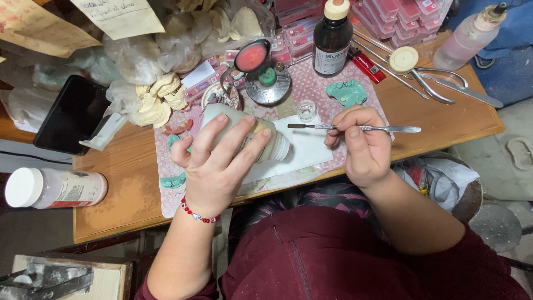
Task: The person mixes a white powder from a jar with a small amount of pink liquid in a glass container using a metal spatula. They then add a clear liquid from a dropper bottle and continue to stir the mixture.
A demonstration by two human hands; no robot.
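My left hand (214,164) grips a pale plastic bottle (275,145) tipped on its side, its open mouth pointing right over a white sheet of paper (311,147). My right hand (358,147) holds a thin metal spatula (388,129) level, the narrow blade tip pointing left toward the bottle's mouth. A small clear glass cup (306,109) stands just behind the paper. A green dental mould (347,92) lies on the pink patterned mat (319,83) behind my right hand.
A brown glass bottle (332,39), a round metal dish (269,83) and a red-filled lid stand at the back. Plaster dental casts (158,100) and plastic bags lie at the left. Metal instruments (438,83) lie right. A white-capped jar (53,188) lies left, beside a black phone (72,114).
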